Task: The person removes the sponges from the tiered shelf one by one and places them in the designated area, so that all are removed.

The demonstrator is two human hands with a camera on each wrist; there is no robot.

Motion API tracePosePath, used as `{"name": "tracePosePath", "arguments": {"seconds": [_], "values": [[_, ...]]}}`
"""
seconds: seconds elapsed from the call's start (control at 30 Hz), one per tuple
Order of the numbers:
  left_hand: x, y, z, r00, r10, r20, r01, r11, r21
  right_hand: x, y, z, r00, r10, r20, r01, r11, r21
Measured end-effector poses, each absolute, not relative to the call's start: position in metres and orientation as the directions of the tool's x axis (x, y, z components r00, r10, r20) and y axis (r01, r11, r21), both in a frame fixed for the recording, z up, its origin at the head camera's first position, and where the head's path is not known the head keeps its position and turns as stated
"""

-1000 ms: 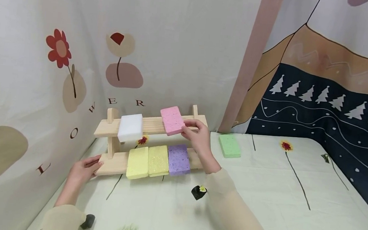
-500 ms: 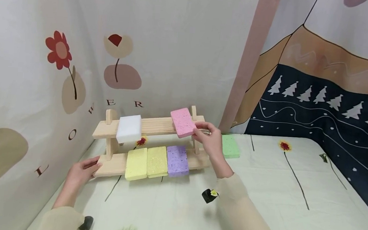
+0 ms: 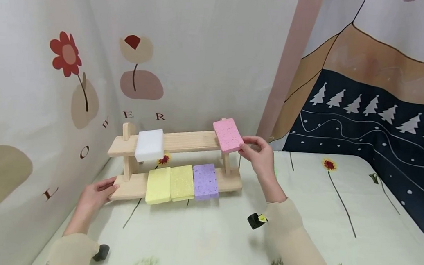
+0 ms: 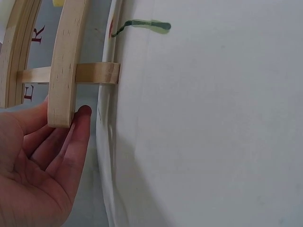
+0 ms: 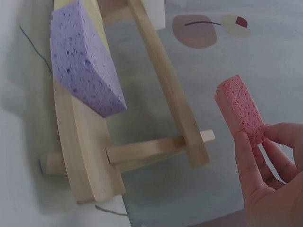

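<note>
A two-tier wooden rack (image 3: 189, 142) stands on the cloth-covered table. My left hand (image 3: 96, 194) pinches the left end of its lower board, thumb and fingers on either face in the left wrist view. My right hand (image 3: 262, 157) pinches a pink sponge (image 3: 228, 135) by its near right corner. In the right wrist view, the pink sponge (image 5: 240, 109) is held up apart from the upper board. On the upper board lies a white sponge (image 3: 150, 145). The lower one carries two yellow sponges (image 3: 158, 185) and a speckled purple sponge (image 3: 205, 181) side by side.
A green sponge (image 3: 275, 170) is almost hidden behind my right wrist. Printed cloth hangs as a wall (image 3: 209, 58) close behind and to the left of the rack. A dark tree-patterned cloth (image 3: 364, 118) is at the right.
My right hand has carried the pink sponge rightward along the upper board to its right end, and the hand now covers most of the green sponge. My left hand stays on the rack.
</note>
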State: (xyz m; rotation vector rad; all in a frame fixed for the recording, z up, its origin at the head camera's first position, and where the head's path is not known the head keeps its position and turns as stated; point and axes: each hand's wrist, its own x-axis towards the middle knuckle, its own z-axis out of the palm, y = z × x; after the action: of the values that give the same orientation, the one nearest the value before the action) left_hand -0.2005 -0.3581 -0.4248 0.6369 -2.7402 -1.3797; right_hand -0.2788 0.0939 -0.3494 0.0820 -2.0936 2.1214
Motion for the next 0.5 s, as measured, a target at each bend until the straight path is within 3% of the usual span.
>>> {"name": "tracePosePath", "arguments": {"seconds": [0.5], "values": [[-0.205,-0.356,-0.422,-0.911,-0.357,-0.206,-0.377,0.52,0.766,-0.284,0.141,-0.353,-0.986,0.107,0.128,-0.125,0.033,-0.992]]}}
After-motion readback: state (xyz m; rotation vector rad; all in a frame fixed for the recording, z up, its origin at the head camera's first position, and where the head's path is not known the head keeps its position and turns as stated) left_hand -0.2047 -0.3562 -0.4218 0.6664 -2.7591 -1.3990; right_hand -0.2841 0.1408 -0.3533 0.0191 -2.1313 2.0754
